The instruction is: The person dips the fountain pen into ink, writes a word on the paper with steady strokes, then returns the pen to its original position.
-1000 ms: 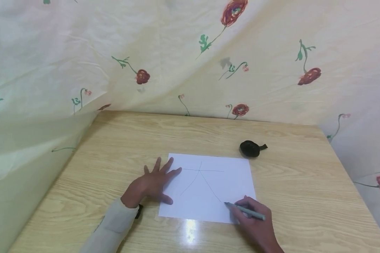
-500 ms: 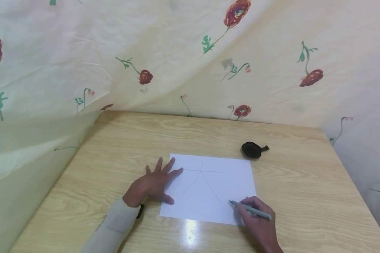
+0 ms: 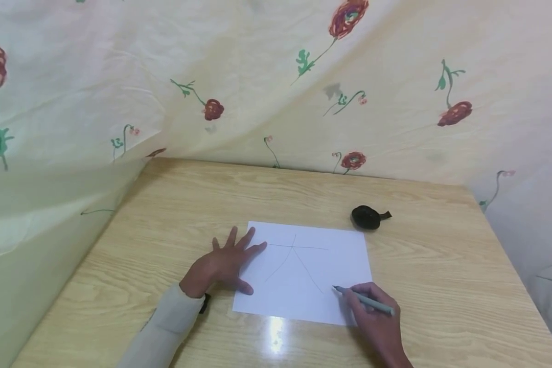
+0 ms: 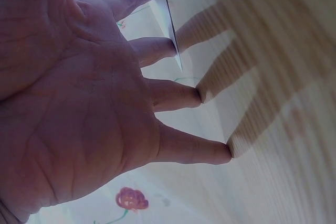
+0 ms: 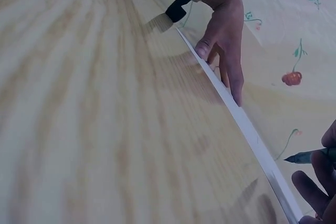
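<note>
A white sheet of paper (image 3: 303, 306) lies on the table, bearing a horizontal line, a short stroke above it and two slanting lines below. My left hand (image 3: 225, 266) rests spread over its left edge. In the left wrist view two fingertips of that left hand (image 4: 89, 93) touch the paper (image 4: 163, 14), and two others meet the bare wood. My right hand (image 3: 372, 312) pinches a grey-green felt-tip pen (image 3: 368, 301) at the sheet's lower right. The pen's dark tip (image 5: 291, 159) stands a little above the paper in the right wrist view.
A small black round thing with a short tab (image 3: 366, 217) lies beyond the sheet's upper right corner. The wood-grain table (image 3: 175, 204) meets a flowered cloth (image 3: 257, 92) at the back and left. A black device (image 5: 181, 3) is on the left wrist.
The pen tip has left the lower end of the right slanting line and shifted slightly right and up with my right hand. My left hand keeps its place on the sheet.
</note>
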A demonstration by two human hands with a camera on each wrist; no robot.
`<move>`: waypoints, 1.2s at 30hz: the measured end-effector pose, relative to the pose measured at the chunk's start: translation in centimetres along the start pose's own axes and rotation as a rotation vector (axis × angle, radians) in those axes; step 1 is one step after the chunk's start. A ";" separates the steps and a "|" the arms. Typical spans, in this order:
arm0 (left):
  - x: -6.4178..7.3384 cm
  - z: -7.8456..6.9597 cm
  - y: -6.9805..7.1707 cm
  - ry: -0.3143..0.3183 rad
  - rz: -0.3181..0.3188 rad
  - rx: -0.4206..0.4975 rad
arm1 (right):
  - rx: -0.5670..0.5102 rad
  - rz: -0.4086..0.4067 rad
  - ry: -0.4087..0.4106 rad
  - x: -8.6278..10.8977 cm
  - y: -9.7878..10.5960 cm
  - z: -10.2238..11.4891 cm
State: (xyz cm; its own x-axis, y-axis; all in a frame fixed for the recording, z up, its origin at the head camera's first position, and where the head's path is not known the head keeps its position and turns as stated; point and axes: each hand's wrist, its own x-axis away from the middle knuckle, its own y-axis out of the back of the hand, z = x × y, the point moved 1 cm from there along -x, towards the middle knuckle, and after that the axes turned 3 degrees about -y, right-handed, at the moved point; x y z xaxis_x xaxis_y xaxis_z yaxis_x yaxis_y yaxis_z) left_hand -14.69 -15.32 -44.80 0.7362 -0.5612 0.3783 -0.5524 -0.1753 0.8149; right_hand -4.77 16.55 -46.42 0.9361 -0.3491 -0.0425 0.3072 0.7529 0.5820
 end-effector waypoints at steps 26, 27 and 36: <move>-0.3 0.5 -0.2 -0.011 0.009 -0.025 | -0.295 -0.320 0.394 -5.7 4.1 -3.0; -0.3 0.5 -0.2 -0.012 0.010 -0.027 | -0.283 -0.320 0.380 -6.0 4.2 -2.9; -0.4 0.6 0.1 -0.009 0.005 -0.023 | -0.197 -0.382 0.293 -8.4 3.9 -2.6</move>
State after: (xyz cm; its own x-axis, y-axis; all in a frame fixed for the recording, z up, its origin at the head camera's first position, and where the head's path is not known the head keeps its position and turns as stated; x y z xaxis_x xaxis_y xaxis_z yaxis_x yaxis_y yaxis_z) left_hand -15.24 -15.56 -45.15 0.7295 -0.5695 0.3788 -0.5472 -0.1537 0.8228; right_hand -10.96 23.91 -45.89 0.7509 -0.4703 -0.4637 0.6364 0.7028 0.3178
